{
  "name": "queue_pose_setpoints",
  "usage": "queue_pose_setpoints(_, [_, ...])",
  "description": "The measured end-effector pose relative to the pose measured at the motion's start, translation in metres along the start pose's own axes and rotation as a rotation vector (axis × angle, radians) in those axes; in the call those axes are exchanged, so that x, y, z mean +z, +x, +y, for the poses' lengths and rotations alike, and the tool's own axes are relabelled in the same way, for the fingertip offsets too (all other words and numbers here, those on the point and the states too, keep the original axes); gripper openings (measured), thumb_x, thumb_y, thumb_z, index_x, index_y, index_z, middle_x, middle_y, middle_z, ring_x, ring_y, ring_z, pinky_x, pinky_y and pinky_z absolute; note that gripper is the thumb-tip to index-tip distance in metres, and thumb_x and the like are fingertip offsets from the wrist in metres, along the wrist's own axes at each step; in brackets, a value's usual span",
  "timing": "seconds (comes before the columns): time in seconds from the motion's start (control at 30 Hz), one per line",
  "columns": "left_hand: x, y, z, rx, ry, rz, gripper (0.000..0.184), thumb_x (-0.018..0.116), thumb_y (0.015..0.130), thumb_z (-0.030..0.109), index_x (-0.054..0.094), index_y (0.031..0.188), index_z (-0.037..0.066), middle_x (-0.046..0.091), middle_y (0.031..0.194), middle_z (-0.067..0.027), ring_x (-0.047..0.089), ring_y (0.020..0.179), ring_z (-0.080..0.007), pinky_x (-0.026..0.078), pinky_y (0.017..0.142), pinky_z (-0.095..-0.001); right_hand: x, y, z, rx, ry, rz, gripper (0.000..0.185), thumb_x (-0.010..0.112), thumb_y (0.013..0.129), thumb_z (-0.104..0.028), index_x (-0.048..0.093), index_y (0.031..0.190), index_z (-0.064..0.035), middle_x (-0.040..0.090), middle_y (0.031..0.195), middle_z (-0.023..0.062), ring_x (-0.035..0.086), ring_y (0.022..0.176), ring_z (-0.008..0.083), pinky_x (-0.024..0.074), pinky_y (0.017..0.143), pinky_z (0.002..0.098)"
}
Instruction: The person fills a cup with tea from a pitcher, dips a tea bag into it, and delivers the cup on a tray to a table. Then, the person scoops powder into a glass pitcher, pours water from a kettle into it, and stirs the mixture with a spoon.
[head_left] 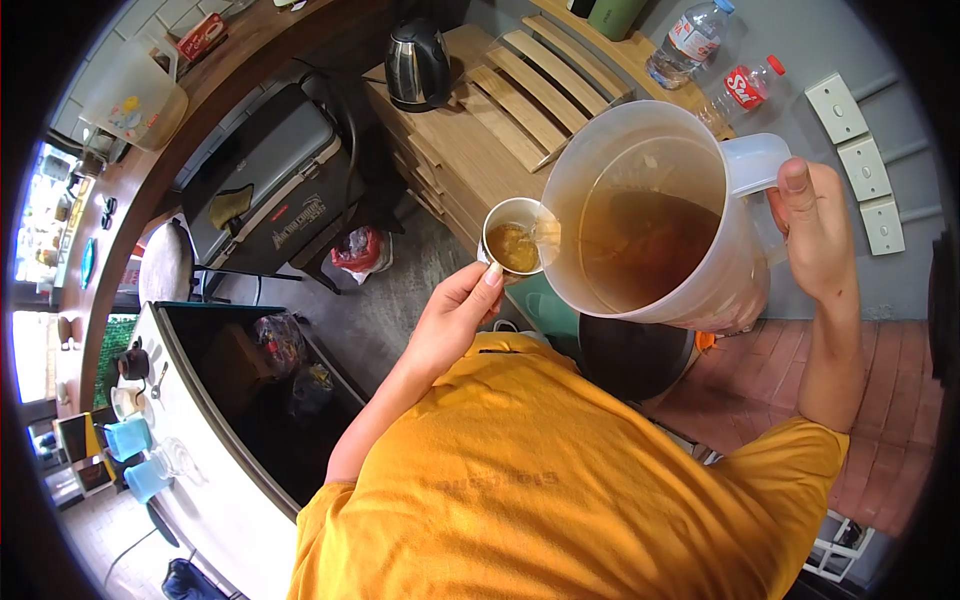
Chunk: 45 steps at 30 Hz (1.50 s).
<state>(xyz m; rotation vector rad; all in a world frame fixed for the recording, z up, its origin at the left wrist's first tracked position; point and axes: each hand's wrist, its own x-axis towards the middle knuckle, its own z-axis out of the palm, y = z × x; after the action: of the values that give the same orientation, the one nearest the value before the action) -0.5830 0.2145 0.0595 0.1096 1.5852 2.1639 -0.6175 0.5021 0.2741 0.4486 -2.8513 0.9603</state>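
My right hand grips the handle of a large translucent plastic pitcher, fingers wrapped round it. The pitcher is tilted to the left and holds brown liquid. My left hand holds a small cup between thumb and fingers, right under the pitcher's spout. Liquid runs from the spout into the cup, and amber liquid lies in the cup's bottom. The cup's outside is mostly hidden.
A kettle and a slatted wooden rack stand on the wooden counter ahead. Plastic bottles are on a ledge at upper right. Below the pitcher is a dark round pan-like surface. A cooler box and an open-topped cabinet are left.
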Motion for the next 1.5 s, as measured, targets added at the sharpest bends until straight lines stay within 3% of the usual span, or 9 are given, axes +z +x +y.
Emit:
queue_pose_setpoints(0.23, [0.002, 0.0, -0.001, -0.006, 0.012, -0.011, 0.035, 0.044, 0.103, 0.035, 0.052, 0.083, 0.007, 0.047, 0.076, 0.0026, 0.038, 0.069, -0.0071, 0.034, 0.065, -0.0222, -0.003, -0.004, 0.001, 0.041, -0.001, 0.008, 0.064, 0.042, 0.098, -0.057, 0.039, 0.064, -0.0035, 0.031, 0.061, -0.006, 0.028, 0.061, 0.0069, 0.0216, 0.052, 0.0275])
queue_pose_setpoints(0.37, [0.002, 0.002, -0.005, 0.003, 0.024, -0.013, 0.035, 0.044, 0.103, 0.034, 0.052, 0.083, 0.007, 0.047, 0.076, 0.0026, 0.038, 0.07, -0.0071, 0.034, 0.065, -0.0222, -0.005, -0.005, 0.001, 0.019, -0.022, -0.003, 0.065, 0.042, 0.098, -0.056, 0.05, 0.07, 0.0017, 0.036, 0.062, -0.0053, 0.031, 0.062, 0.0074, 0.0245, 0.053, 0.0273])
queue_pose_setpoints(0.43, [0.002, 0.003, -0.008, 0.013, 0.021, -0.017, 0.033, 0.047, 0.102, 0.033, 0.06, 0.094, 0.004, 0.044, 0.074, 0.0054, 0.038, 0.068, -0.0042, 0.035, 0.062, -0.0204, -0.004, -0.005, 0.001, 0.014, -0.022, 0.004, 0.065, 0.042, 0.099, -0.055, 0.055, 0.073, 0.0037, 0.038, 0.062, -0.0049, 0.032, 0.063, 0.0076, 0.0259, 0.053, 0.0271])
queue_pose_setpoints(0.53, [0.005, 0.004, -0.007, 0.0, 0.023, -0.015, 0.034, 0.047, 0.102, 0.034, 0.059, 0.092, 0.004, 0.044, 0.074, 0.0056, 0.038, 0.067, -0.0041, 0.035, 0.062, -0.0206, -0.006, -0.007, 0.003, -0.004, -0.024, 0.013, 0.065, 0.042, 0.099, -0.054, 0.06, 0.08, 0.0061, 0.041, 0.062, -0.0041, 0.034, 0.064, 0.0074, 0.0281, 0.054, 0.0265])
queue_pose_setpoints(0.83, [0.009, 0.01, -0.013, -0.004, 0.019, -0.042, 0.033, 0.046, 0.103, 0.034, 0.053, 0.084, 0.007, 0.047, 0.077, 0.0034, 0.04, 0.07, -0.0063, 0.036, 0.065, -0.0216, -0.011, -0.011, 0.011, 0.067, -0.039, -0.004, 0.063, 0.041, 0.099, -0.054, 0.056, 0.075, 0.003, 0.038, 0.061, -0.0049, 0.032, 0.06, 0.0063, 0.0241, 0.051, 0.0267])
queue_pose_setpoints(1.1, [0.01, 0.015, -0.015, -0.016, 0.068, -0.071, 0.034, 0.045, 0.103, 0.035, 0.051, 0.084, 0.007, 0.044, 0.077, 0.0047, 0.039, 0.072, -0.0054, 0.036, 0.065, -0.0208, -0.013, -0.017, 0.022, 0.074, -0.041, 0.049, 0.062, 0.041, 0.098, -0.056, 0.04, 0.063, -0.0051, 0.034, 0.059, -0.0047, 0.03, 0.058, 0.0064, 0.0218, 0.05, 0.0273])
queue_pose_setpoints(1.5, [0.017, 0.023, -0.011, -0.041, 0.08, -0.098, 0.034, 0.044, 0.103, 0.034, 0.051, 0.084, 0.007, 0.043, 0.077, 0.0048, 0.036, 0.07, -0.0055, 0.035, 0.064, -0.0209, -0.02, -0.023, 0.035, 0.101, -0.115, 0.078, 0.066, 0.032, 0.096, -0.064, 0.037, 0.061, -0.0087, 0.034, 0.054, -0.0025, 0.031, 0.048, 0.0071, 0.0236, 0.045, 0.0252])
